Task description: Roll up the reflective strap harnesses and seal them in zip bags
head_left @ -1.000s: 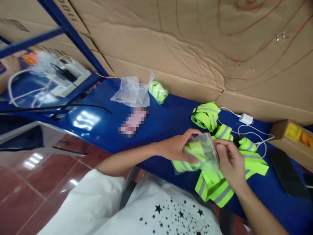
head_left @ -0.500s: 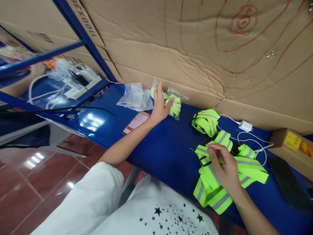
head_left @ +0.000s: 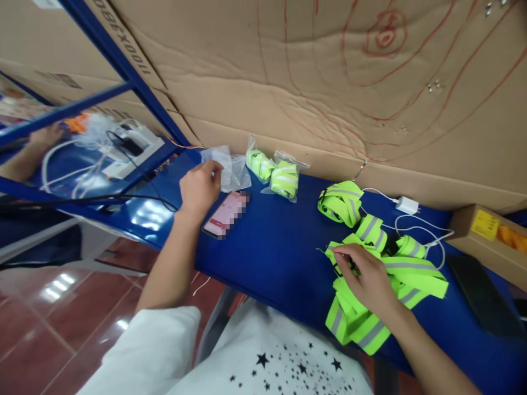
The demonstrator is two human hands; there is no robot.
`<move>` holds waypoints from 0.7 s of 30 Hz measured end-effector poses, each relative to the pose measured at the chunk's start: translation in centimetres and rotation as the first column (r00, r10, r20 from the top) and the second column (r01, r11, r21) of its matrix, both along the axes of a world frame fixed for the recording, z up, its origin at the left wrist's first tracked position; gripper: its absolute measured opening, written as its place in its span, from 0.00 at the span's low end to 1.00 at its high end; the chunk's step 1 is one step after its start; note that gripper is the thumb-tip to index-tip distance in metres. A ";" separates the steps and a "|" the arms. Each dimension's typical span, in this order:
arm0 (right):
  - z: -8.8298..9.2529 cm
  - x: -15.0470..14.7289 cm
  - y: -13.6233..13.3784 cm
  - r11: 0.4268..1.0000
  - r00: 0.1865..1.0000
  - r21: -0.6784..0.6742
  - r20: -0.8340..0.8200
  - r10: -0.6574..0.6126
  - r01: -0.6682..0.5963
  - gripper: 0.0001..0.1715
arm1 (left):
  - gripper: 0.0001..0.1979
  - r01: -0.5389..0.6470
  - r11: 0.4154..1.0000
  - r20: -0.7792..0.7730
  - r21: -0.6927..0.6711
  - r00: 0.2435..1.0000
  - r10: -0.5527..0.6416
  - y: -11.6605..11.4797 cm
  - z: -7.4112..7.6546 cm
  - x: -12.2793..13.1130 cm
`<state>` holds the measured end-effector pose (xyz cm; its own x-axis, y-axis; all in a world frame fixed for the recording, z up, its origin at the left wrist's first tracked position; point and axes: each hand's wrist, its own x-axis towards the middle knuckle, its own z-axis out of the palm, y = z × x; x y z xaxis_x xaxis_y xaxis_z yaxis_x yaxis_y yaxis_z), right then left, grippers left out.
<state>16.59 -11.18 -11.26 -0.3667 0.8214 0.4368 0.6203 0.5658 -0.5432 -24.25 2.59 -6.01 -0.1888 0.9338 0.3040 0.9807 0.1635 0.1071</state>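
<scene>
Head: left hand (head_left: 198,189) now at bags (head_left: 236,171)

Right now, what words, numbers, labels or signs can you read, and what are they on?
"1100X3", at an angle on the cardboard strip at upper left; its last characters are unclear.
Yellow label on the carton: print too blurred.
Phone screen: too small and blurred.
Cardboard panel at far left: dark print, too blurred.
</scene>
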 end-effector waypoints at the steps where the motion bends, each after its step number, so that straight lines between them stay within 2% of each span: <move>1: 0.0 0.0 0.1 1.000 1.000 0.012 0.008 0.001 -0.001 0.10 | 0.18 0.015 1.000 0.001 0.017 1.000 -0.015 -0.5 0.3 0.5; 4: 0.3 0.1 0.2 0.999 0.999 0.027 0.021 0.027 -0.027 0.11 | 0.21 0.068 0.998 -0.009 -0.009 0.998 -0.068 -1.3 0.8 1.1; 8: 0.6 0.7 0.2 0.999 0.999 0.013 0.014 0.051 -0.051 0.11 | 0.28 0.046 0.991 -0.029 -0.129 0.998 -0.050 -0.6 0.1 -0.7; 10: 0.6 0.9 0.1 0.999 0.999 0.010 0.011 0.048 -0.048 0.11 | 0.23 0.009 0.988 -0.028 -0.152 1.000 -0.013 -0.1 -0.5 -1.7; 13: 0.7 1.0 0.2 0.999 0.999 -0.005 0.012 0.049 -0.049 0.10 | 0.17 -0.037 0.996 -0.011 -0.078 0.999 0.036 0.1 -0.6 -2.0; 16: 1.6 1.7 0.4 0.996 0.996 -0.036 0.031 0.079 -0.078 0.11 | 0.19 -0.019 0.997 0.043 0.075 0.999 0.016 -0.7 0.6 -0.1; 18: 2.7 2.7 0.6 0.998 0.998 -0.037 0.046 0.044 -0.042 0.11 | 0.19 0.046 0.985 0.082 0.168 0.995 -0.060 -1.8 1.7 2.1; 19: 3.3 3.3 0.6 0.999 0.999 -0.031 0.052 -0.007 0.008 0.11 | 0.18 0.107 0.974 0.098 0.201 0.987 -0.129 -2.5 2.2 3.4; 21: 4.7 4.6 0.7 0.990 0.988 -0.015 0.069 -0.140 0.141 0.10 | 0.16 0.281 0.915 0.117 0.289 0.938 -0.325 -4.0 2.7 6.3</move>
